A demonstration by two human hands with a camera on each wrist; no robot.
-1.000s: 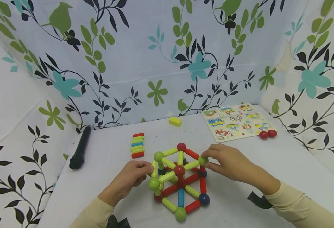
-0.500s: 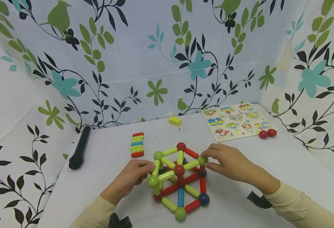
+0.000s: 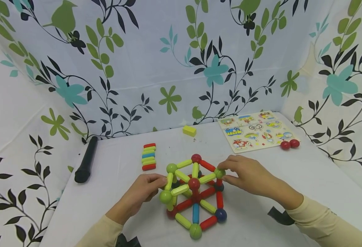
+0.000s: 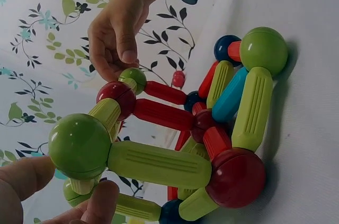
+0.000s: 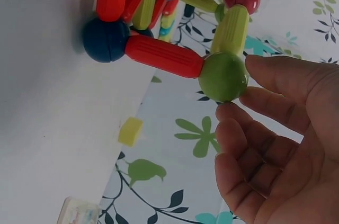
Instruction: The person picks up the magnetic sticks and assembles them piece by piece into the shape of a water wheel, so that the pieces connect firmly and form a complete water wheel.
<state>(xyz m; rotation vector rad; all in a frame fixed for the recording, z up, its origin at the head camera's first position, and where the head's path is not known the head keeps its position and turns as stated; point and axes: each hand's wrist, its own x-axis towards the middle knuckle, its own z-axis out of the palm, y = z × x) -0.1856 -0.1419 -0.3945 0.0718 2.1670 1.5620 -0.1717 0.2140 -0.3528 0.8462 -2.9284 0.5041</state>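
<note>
A magnetic rod-and-ball frame (image 3: 184, 205) stands on the white table, its base and top linked by upright rods. My left hand (image 3: 139, 193) pinches a yellow-green rod (image 3: 169, 181) on the frame's upper left side. That rod joins two green balls, and the nearer green ball (image 4: 79, 146) lies beside my left fingertips in the left wrist view. At the upper right corner, my right hand (image 3: 250, 175) pinches another green ball (image 5: 223, 77) between thumb and index finger. The other right fingers curl loosely below it. A red ball (image 3: 194, 184) marks the middle of the top.
Left of the frame's back lies a row of loose coloured rods (image 3: 149, 156). A black microphone (image 3: 87, 161) is at the far left. Toward the back are a yellow block (image 3: 189, 131) and a picture puzzle board (image 3: 258, 132), with two red balls (image 3: 290, 144) by its corner.
The left hand's rod has tilted, and the near green ball has shifted slightly left and up. My right hand keeps its grip in the same place.
</note>
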